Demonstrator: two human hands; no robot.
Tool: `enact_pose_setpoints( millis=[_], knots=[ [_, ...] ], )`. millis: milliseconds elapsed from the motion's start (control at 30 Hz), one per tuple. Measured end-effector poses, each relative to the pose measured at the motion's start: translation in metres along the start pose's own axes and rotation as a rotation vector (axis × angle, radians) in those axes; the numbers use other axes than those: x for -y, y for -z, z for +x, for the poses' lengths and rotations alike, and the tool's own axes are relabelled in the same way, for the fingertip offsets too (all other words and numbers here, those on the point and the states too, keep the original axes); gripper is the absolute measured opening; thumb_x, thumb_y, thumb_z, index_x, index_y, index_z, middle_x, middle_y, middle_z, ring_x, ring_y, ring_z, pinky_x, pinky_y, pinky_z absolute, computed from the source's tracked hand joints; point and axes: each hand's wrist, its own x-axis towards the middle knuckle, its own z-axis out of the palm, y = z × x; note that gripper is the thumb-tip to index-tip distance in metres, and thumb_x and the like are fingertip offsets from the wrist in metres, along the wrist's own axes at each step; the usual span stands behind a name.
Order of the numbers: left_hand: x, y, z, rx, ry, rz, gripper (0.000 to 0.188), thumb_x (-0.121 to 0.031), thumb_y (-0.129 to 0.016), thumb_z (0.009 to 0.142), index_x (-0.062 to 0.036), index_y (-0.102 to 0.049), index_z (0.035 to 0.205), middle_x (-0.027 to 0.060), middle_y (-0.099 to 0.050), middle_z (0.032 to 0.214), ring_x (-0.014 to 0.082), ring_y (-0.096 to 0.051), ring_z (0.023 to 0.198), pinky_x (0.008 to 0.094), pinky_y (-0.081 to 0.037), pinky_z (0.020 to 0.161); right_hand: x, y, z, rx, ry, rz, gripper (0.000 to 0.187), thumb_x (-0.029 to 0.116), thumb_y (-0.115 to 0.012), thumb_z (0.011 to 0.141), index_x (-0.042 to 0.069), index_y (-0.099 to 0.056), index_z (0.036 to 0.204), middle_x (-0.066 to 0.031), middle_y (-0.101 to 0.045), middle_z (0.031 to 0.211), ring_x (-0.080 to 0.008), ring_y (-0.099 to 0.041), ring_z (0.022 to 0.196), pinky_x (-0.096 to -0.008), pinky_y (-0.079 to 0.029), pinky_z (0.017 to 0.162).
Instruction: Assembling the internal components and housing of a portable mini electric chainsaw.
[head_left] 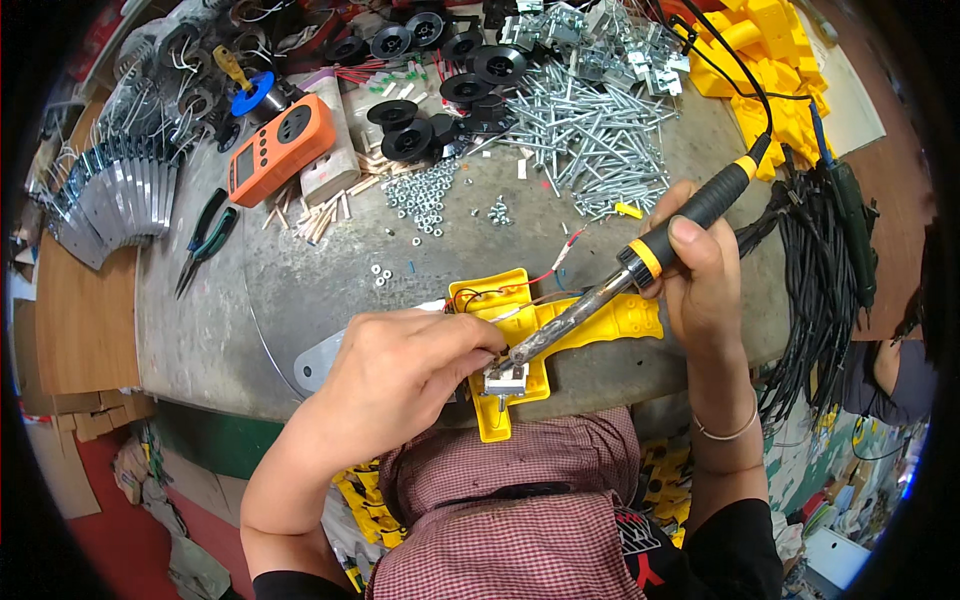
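Fingers of the right hand (pixel 700 275) clamp a soldering iron (pixel 610 290); left hand (pixel 400 375) pinches the yellow housing (pixel 545 330).

The light is bright and even, and it seems to come from above. Just under the fingers (pixel 470 345) of the left hand (pixel 400 385) lies only a small, soft shadow on the flat yellow plastic part (pixel 610 320). Past the fingertips, the pile of shiny silver metal screws (pixel 590 130) shows little white glints. Near the fingers everything looks sharp. Far out from them the grey round tabletop (pixel 200 340) bends, and the rim goes black and a bit blurry.
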Motion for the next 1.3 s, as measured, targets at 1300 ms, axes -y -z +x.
enact_pose_setpoints(
  millis=[1300],
  knots=[
    [0.006,0.011,0.001,0.130,0.052,-0.051,0.012,0.001,-0.071,0.077,-0.0047,-0.069,0.087,0.0100,-0.069,0.078,0.0278,-0.067,0.068,0.0345,-0.052,0.063,0.003,0.012,0.004,-0.104,0.127,0.023,0.031,0.032,-0.056,0.083,0.003,-0.050,0.090,-0.0056,-0.052,0.070,-0.0089,-0.045,0.051,-0.0216,-0.034,0.042]
  ],
)
